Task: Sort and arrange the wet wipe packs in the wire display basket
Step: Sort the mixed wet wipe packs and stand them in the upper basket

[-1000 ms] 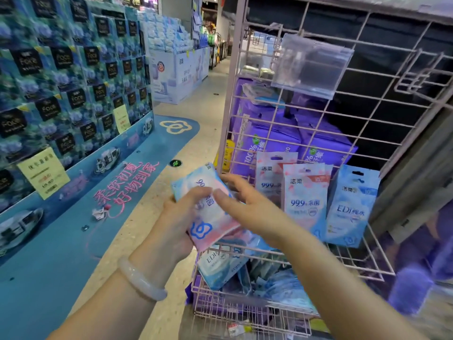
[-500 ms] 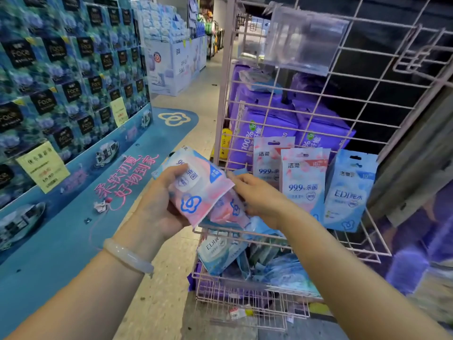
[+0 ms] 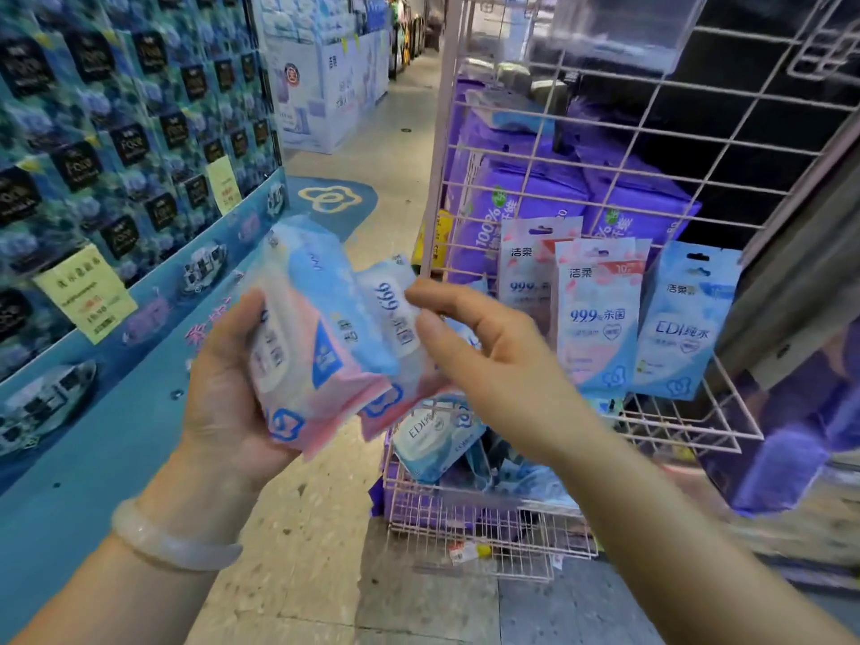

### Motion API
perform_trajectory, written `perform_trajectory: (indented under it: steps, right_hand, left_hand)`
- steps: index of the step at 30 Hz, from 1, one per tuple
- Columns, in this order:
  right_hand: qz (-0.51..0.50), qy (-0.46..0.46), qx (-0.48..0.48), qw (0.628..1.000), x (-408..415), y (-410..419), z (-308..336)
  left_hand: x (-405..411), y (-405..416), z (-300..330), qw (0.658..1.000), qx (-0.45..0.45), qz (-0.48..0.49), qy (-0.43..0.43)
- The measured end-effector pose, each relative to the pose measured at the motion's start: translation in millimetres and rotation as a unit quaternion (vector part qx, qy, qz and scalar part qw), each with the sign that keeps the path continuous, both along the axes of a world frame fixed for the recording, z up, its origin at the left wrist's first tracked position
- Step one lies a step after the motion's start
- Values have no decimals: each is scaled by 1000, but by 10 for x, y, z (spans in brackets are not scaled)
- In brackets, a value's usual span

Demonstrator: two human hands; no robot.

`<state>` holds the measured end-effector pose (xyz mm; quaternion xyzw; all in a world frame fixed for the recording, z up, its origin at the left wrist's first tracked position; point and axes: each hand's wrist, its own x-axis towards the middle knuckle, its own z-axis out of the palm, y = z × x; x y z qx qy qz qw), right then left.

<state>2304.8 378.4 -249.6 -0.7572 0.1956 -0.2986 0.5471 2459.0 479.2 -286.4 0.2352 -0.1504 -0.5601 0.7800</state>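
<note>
My left hand (image 3: 223, 384) grips a pink-and-blue wet wipe pack (image 3: 316, 346) in front of the pink wire display rack (image 3: 651, 146). My right hand (image 3: 493, 365) pinches a second pink-and-blue pack (image 3: 395, 314) with thumb and forefinger, pressed against the first pack. Three small packs stand upright on the wire shelf (image 3: 684, 423): two pink ones (image 3: 598, 318) and a blue EDI pack (image 3: 684, 318). Below, the wire basket (image 3: 465, 528) holds several loose blue packs (image 3: 433, 435).
Large purple packs (image 3: 526, 202) are stacked behind the rack grid. A blue product display wall (image 3: 116, 132) with yellow price tags runs along the left. The aisle floor (image 3: 302, 528) lies between them. A clear plastic sign holder (image 3: 614, 25) hangs at the rack's top.
My left hand has lifted and turned its pack more upright. My right hand has drawn a second pink pack up out of the basket and brought it against the first.
</note>
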Motion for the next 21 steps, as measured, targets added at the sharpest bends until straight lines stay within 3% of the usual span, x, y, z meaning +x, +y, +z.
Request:
perform_trajectory:
  steps: [2,4,9,13,16,18,19,21]
  right_hand:
    - [28,21,19,999,18,242,-232]
    - [43,55,50,996,38,462,-546]
    - [0,100,140,985,-1,745,-1336]
    - [-50,119,218,967,-124,699,-1580]
    - [-83,118,222,964,-210,578,-1619]
    - [-102,98,219,965,-235,457,-1604]
    - [-108,80,228,964,-238,391,-1601]
    - [-110,41,250,961,-245,279,-1583]
  left_hand:
    - [50,210,-132,998,-15,-51,16]
    - [5,407,-380,997,5,-68,-21]
    - [-124,608,-1068,983,-32,-178,15]
    - [-232,530,-1445,983,88,-138,79]
    - [-167,302,-1735,975,149,-100,128]
    - [-188,197,-1576,980,122,-116,103]
    - [-188,136,-1552,983,149,-104,38]
    - [-137,72,-1606,985,124,-102,62]
